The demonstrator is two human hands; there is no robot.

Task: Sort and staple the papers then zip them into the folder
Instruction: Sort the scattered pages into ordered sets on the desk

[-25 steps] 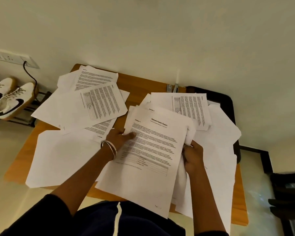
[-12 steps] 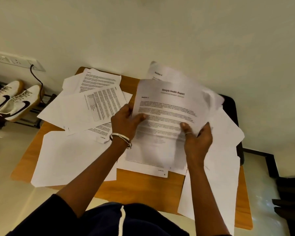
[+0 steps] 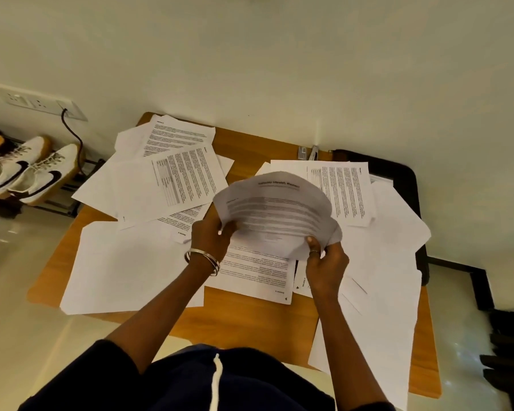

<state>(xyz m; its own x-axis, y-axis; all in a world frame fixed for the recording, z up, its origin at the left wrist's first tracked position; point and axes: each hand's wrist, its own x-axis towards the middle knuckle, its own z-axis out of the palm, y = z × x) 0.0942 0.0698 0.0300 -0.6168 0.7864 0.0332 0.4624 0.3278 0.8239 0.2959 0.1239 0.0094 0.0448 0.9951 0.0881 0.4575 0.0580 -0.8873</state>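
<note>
I hold a printed report page (image 3: 276, 212) curved above the wooden table (image 3: 250, 318). My left hand (image 3: 209, 237) grips its left edge and my right hand (image 3: 324, 262) pinches its lower right corner. Many loose printed and blank sheets (image 3: 175, 179) cover the table. Another printed sheet (image 3: 255, 271) lies flat just under my hands. A black zip folder (image 3: 404, 179) lies at the back right, mostly hidden beneath papers. A small stapler (image 3: 309, 152) sits against the wall behind the sheets.
The table stands against a pale wall. Some sheets (image 3: 368, 351) hang over the table's front right edge. White shoes (image 3: 27, 170) sit on a rack at the left. A cable hangs from a wall socket (image 3: 42, 102). Dark furniture (image 3: 508, 351) stands at the right.
Both hands lifted the report page off the pile, first holding it up flat, and now it bends into an arch between them. A sheet beneath it dropped back onto the table.
</note>
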